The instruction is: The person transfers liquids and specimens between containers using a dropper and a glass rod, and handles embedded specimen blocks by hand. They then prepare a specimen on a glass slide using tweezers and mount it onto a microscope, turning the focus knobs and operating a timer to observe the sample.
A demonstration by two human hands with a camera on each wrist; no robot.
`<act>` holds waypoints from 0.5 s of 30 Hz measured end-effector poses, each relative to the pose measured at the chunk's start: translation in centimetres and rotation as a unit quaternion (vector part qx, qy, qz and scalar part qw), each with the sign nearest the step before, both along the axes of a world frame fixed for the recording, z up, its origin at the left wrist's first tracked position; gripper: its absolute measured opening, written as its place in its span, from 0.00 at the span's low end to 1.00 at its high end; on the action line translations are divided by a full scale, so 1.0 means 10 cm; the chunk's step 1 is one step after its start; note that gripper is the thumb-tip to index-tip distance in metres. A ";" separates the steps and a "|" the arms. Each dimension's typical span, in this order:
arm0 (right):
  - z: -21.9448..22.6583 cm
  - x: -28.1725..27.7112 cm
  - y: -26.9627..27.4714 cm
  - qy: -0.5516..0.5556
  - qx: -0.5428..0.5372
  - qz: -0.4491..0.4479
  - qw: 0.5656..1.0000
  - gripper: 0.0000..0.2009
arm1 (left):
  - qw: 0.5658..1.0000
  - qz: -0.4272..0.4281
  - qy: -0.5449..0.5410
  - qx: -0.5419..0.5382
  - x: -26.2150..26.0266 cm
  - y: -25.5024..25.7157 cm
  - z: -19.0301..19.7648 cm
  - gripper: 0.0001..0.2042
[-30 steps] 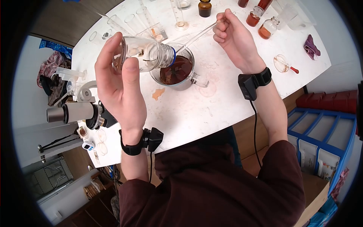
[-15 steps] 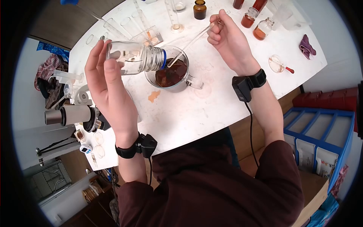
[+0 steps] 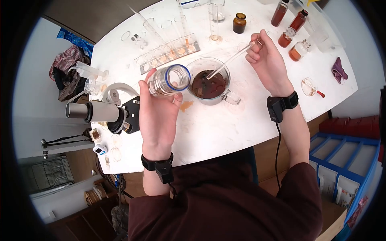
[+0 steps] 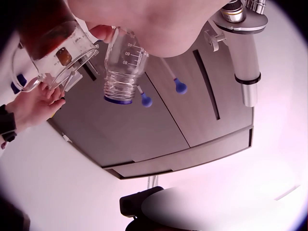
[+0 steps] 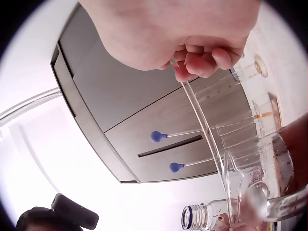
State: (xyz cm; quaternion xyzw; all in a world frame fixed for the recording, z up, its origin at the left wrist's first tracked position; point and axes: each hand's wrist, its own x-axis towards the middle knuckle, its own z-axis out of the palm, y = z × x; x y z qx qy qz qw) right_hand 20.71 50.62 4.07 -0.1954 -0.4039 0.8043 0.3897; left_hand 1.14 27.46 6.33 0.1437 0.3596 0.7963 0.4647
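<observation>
My left hand grips a clear glass bottle with a blue rim, its mouth turned up toward the head camera, just left of the glass jug. In the left wrist view the bottle shows graduation marks. The handled glass jug stands on the table, holding dark brown liquid with dark bits on it. My right hand pinches the upper end of a glass rod, which slants down into the jug. The right wrist view shows the rod below the curled fingers.
A tube rack and a measuring cylinder stand behind the jug. Brown bottle, several red-liquid bottles and a purple cloth lie toward the right. A microscope is on the left; a dish is on the right.
The bottle has swung from lying over the jug's rim to left of it, mouth toward the head camera. My right hand still holds the rod in the jug. The head view has shifted.
</observation>
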 end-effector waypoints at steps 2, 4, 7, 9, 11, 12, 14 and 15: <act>0.01 0.01 0.00 0.025 -0.026 0.003 0.999 0.16 | 0.999 0.012 -0.032 -0.014 0.08 -0.10 0.02 0.25; 0.07 0.01 -0.04 0.028 -0.030 0.007 0.999 0.16 | 0.996 0.010 -0.085 -0.029 0.17 -0.21 0.04 0.26; 0.14 0.01 -0.07 0.022 -0.034 -0.021 0.999 0.15 | 0.987 -0.079 -0.140 0.030 0.21 -0.45 -0.07 0.28; 0.12 0.00 -0.05 0.023 -0.034 -0.017 0.999 0.15 | 0.981 -0.082 -0.174 0.025 0.28 -0.57 -0.08 0.28; 0.09 -0.01 -0.04 0.024 -0.041 -0.021 0.999 0.15 | 0.971 -0.096 -0.217 0.019 0.34 -0.68 -0.11 0.28; 0.08 -0.02 -0.04 0.021 -0.034 -0.020 0.999 0.15 | 0.971 -0.096 -0.219 0.026 0.35 -0.73 -0.13 0.28; 0.08 -0.01 -0.04 0.033 -0.032 -0.006 0.999 0.15 | 0.962 -0.118 -0.245 0.015 0.39 -0.83 -0.17 0.29; 0.09 0.01 -0.05 0.047 -0.018 0.013 0.999 0.15 | 0.961 -0.126 -0.247 0.012 0.39 -0.87 -0.20 0.27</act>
